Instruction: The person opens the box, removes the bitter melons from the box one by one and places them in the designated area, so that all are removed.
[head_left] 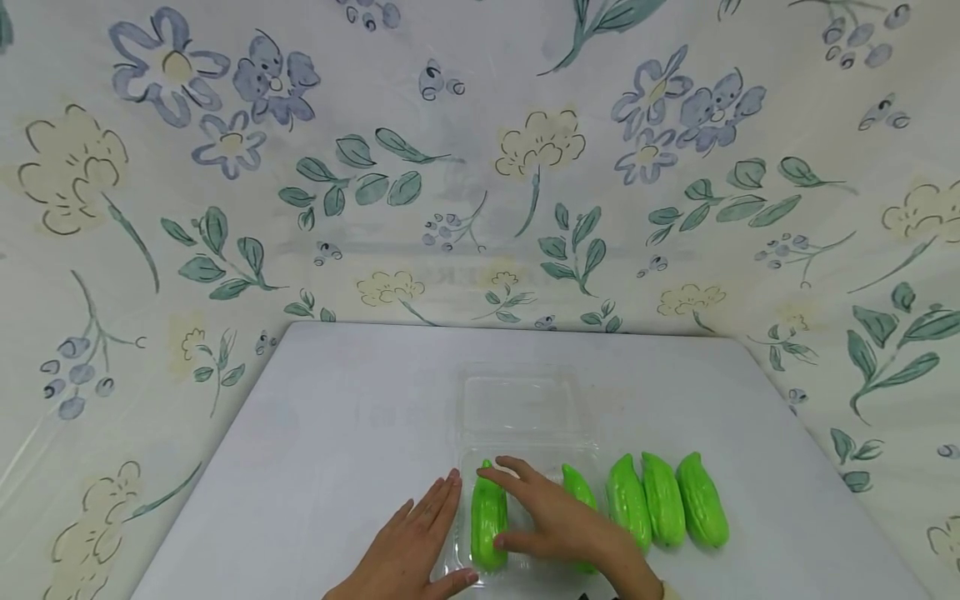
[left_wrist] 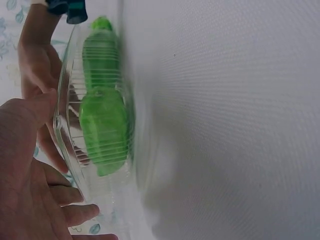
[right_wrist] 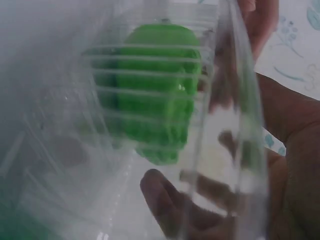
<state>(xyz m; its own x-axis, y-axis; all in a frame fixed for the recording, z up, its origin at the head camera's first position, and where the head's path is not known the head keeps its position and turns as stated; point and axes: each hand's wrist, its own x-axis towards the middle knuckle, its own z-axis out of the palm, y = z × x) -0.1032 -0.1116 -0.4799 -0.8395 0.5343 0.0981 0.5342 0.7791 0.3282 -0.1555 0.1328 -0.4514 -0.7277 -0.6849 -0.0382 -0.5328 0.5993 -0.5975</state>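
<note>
A clear plastic clamshell box [head_left: 517, 575] lies with its lid [head_left: 519, 404] folded back. Inside, at the left, is a bright green, ridged, gourd-like vegetable [head_left: 489, 525]; another green gourd [head_left: 577, 483] on the right side is partly covered by my right arm. My left hand [head_left: 412, 537] rests against the box's left side, fingers straight and thumb at the near edge. Over the box, my right hand [head_left: 551, 512] spreads its fingers and thumb about the left gourd's two ends. Through the plastic in the right wrist view, fingertips [right_wrist: 156, 185] stand apart from a green gourd [right_wrist: 157, 85].
Three more green gourds [head_left: 663, 500] lie side by side on the white table [head_left: 322, 433], to the right of the box. Behind and around the table hangs a flower-patterned cloth [head_left: 480, 192].
</note>
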